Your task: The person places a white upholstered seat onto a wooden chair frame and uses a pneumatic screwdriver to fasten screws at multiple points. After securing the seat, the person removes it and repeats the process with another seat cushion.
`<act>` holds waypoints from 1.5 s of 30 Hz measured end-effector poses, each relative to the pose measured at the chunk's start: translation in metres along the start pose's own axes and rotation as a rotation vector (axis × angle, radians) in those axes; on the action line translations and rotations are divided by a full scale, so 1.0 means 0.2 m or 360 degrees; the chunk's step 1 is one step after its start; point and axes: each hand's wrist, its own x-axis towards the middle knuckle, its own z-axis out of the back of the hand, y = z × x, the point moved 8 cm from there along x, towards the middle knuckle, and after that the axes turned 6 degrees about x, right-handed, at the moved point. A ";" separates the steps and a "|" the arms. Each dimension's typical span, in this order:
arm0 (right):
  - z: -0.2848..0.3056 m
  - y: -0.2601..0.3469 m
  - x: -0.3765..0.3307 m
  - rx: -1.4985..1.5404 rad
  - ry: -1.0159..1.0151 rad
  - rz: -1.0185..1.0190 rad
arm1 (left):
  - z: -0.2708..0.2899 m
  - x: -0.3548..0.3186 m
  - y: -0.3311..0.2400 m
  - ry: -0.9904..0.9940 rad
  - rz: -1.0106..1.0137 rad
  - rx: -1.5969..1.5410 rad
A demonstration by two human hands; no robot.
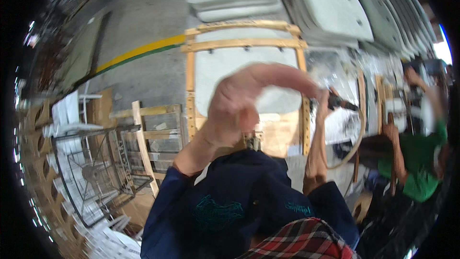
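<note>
Hose-fed hand tool [342, 103], situated at 3 o'clock of centre, grasped in the right hand [324, 106]. Left hand [232, 103], motion-blurred, has one finger stretched toward 3 o'clock near the tool; whether that fingertip touches or pinches anything cannot be told. State of the work: a pale panel [239, 57] lies within a wooden frame [190, 74], toward 12 o'clock, with a crossbar [244, 44] spanning its far end, so placement is judged complete. The tool appears off to the 3 o'clock side of the panel, suggesting that tool work is unfinished or paused; how much is left cannot be judged. Appearance: the tool is dark, slim and roughly cylindrical, partly covered by fingers, and its working end is indistinct. From its outer end a tan hose [362, 132] curves down toward 5 o'clock. Stacked pale panels [330, 5] stand at 1 o'clock.
</note>
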 end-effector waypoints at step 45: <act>0.18 -0.03 -0.92 -0.0750 0.1192 -0.0149 | -1.06 -0.54 -0.89 0.1067 -0.0630 -0.0205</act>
